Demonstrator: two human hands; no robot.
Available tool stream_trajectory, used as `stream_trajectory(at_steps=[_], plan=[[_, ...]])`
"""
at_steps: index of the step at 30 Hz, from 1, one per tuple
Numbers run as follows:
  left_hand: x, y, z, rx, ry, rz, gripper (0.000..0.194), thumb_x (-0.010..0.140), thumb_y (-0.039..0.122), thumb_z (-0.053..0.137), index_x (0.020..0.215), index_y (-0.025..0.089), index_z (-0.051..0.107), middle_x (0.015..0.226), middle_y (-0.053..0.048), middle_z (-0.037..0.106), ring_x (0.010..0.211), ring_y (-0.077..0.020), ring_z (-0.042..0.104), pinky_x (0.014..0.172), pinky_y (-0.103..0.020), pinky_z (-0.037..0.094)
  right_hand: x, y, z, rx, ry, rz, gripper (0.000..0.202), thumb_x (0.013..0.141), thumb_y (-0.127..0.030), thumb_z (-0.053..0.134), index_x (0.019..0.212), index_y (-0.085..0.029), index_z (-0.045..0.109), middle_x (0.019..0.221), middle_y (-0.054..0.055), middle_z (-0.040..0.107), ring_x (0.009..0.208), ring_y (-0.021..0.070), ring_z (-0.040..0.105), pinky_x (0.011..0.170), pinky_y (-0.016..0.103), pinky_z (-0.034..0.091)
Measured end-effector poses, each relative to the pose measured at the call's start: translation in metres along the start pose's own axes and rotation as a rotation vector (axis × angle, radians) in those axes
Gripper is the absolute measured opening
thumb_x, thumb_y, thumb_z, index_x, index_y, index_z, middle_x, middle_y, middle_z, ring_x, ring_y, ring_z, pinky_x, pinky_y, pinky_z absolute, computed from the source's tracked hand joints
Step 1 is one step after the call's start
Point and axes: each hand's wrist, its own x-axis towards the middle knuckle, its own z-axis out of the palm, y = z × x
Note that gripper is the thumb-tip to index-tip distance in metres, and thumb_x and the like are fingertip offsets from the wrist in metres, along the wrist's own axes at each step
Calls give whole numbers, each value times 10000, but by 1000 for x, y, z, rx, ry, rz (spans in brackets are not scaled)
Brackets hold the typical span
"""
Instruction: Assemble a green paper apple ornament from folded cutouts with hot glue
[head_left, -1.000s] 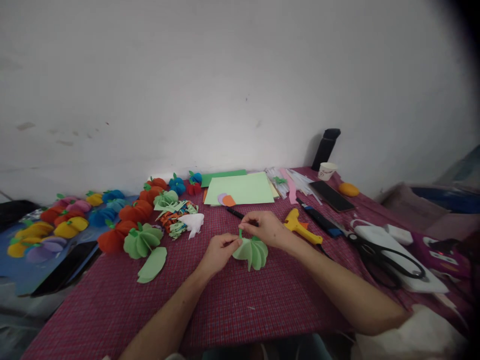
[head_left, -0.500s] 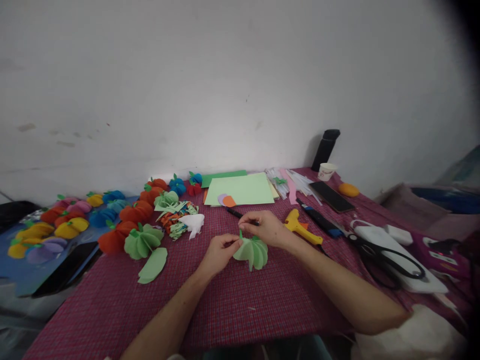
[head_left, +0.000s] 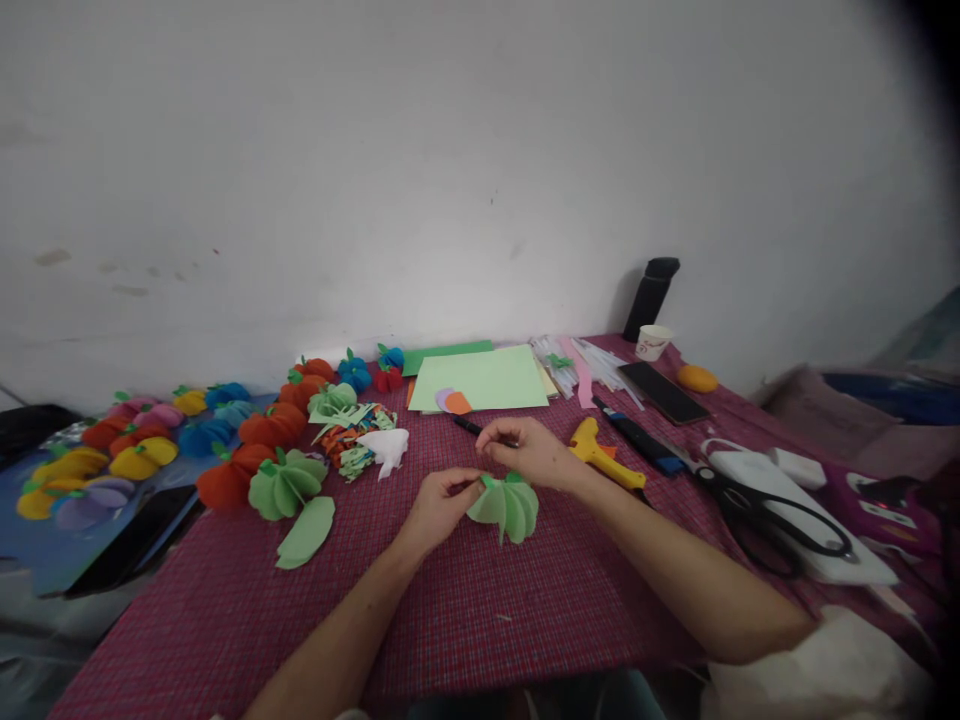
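Observation:
Near the middle of the table sits a light green paper pumpkin (head_left: pixel 508 513) made of folded, fanned-out lobes, with small darker green pieces on top. My left hand (head_left: pixel 444 503) is closed at its upper left edge, pinching it between thumb and finger beside a darker green piece. Just above the pumpkin, my right hand (head_left: pixel 531 452) has its thumb and forefinger curled together; anything between them is too small to make out. A black pen (head_left: pixel 468 425) lies behind the right hand, and a yellow glue gun (head_left: pixel 600 455) rests to its right.
Finished paper pumpkins (head_left: pixel 277 425) in several colours crowd the left side, near light green paper cutouts (head_left: pixel 306 535) and paper scraps (head_left: pixel 352 435). Paper sheets (head_left: pixel 487 375) and glue sticks (head_left: pixel 600 365) lie at the back. Scissors (head_left: pixel 772 515), a phone (head_left: pixel 664 392) and a cup (head_left: pixel 653 342) are rightward.
My right fingertips have come slightly up off the small green piece on the pumpkin, which now sits lower by my left fingertips. My left hand has hardly moved.

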Motion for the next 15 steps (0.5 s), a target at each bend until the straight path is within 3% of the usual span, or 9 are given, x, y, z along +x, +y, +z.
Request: stream_trajectory(at_steps=[5,8,11,15], plan=[[1,-2,0,-32,52,-35,233,725,326,579,801,142,701,821,-64,696,749,-173,601,705,-266,449,-1,4,-7,26,127,-3,152,773,-199,492,894,-161,576,869,41,636,777,125,579,736,279,458],[1,-4,0,-129,109,-57,241,729,335,583,805,134,694,810,-55,693,725,-159,594,689,-256,442,-16,3,-15,30,-1,24,346,737,-259,565,1063,-152,524,1008,75,608,890,149,573,793,300,452],[1,-7,0,-231,134,-59,261,733,346,585,842,132,687,816,-49,690,706,-148,584,671,-248,434,-33,4,-18,-128,-145,47,546,662,-274,643,1173,-169,479,1092,72,581,973,184,541,850,324,419],[2,-9,-1,-277,161,-74,264,724,343,597,852,131,687,827,-54,689,709,-147,580,672,-247,428,-43,13,-9,-228,-167,87,394,667,-239,613,1048,-172,542,900,27,626,763,163,572,682,273,446]])
